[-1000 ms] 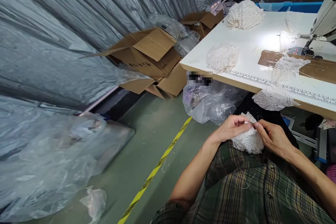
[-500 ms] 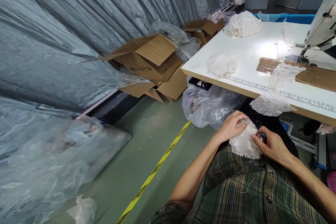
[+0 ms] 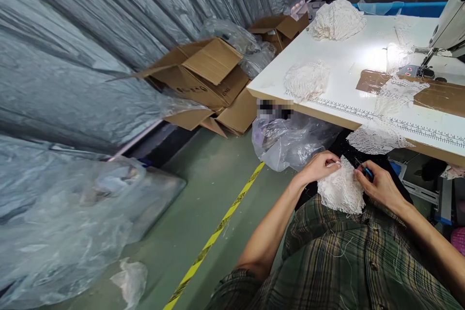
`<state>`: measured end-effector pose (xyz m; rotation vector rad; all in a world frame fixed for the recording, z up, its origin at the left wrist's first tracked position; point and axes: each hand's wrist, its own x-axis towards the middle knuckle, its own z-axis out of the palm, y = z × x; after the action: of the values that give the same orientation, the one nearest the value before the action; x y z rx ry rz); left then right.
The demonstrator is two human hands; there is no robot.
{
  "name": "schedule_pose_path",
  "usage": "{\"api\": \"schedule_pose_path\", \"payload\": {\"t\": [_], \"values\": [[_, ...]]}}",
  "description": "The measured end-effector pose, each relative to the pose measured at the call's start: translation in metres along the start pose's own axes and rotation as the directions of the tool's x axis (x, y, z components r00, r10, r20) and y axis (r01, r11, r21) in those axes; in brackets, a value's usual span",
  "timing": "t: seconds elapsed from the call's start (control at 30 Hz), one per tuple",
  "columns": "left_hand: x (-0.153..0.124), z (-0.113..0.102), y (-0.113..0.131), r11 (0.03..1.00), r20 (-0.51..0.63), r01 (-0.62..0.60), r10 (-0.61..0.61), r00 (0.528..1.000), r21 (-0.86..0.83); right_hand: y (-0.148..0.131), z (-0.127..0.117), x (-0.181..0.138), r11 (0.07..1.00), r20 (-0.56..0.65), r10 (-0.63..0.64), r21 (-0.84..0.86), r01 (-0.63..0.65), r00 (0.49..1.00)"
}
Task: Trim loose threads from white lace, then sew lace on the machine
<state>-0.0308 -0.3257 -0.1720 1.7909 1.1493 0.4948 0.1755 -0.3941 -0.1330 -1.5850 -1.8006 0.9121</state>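
Note:
A piece of white lace (image 3: 341, 188) lies over my lap in front of the plaid shirt. My left hand (image 3: 319, 167) pinches its upper left edge between thumb and fingers. In my right hand (image 3: 379, 185) is a pair of small thread snips (image 3: 367, 171) with a blue handle; the dark tips point up and left, close to the lace's right edge. Another strip of white lace (image 3: 379, 139) hangs over the table's front edge and runs back to the sewing machine (image 3: 428, 65).
On the white table (image 3: 348, 53) sit two heaps of lace, a far one (image 3: 337, 19) and a nearer one (image 3: 307, 80). Below its corner hangs a clear plastic bag (image 3: 290, 140). Cardboard boxes (image 3: 203, 77) stand left, by a silvery curtain (image 3: 109, 34). Yellow tape (image 3: 218, 232) crosses the floor.
My right hand has drawn slightly right, so the snips now show clear of the lace edge. My left hand still pinches the lace. The view has tipped down a little.

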Motion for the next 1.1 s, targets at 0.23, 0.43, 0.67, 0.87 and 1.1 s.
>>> {"api": "schedule_pose_path", "payload": {"t": [0.23,0.43,0.67,0.87,1.1], "values": [[-0.018,-0.008,0.015,0.976,-0.073,-0.026,0.01,0.997,-0.217,0.006,0.001,0.008,0.997,-0.049,-0.025,0.076,0.029,0.998],[-0.034,-0.016,0.042,0.868,0.087,0.057,-0.016,0.996,-0.493,-0.007,0.009,0.018,0.948,-0.022,-0.125,0.294,0.126,0.992],[-0.036,-0.013,0.059,0.752,0.155,0.157,-0.073,0.985,-0.641,-0.018,0.006,0.014,0.88,-0.072,-0.217,0.418,0.227,0.973],[-0.036,-0.008,0.059,0.715,0.216,0.215,-0.091,0.972,-0.665,-0.022,0.006,0.006,0.877,-0.106,-0.189,0.429,0.216,0.976],[-0.037,-0.012,0.062,0.741,0.181,0.2,-0.107,0.978,-0.641,-0.013,0.003,0.0,0.909,-0.152,-0.07,0.398,0.126,0.986]]}}
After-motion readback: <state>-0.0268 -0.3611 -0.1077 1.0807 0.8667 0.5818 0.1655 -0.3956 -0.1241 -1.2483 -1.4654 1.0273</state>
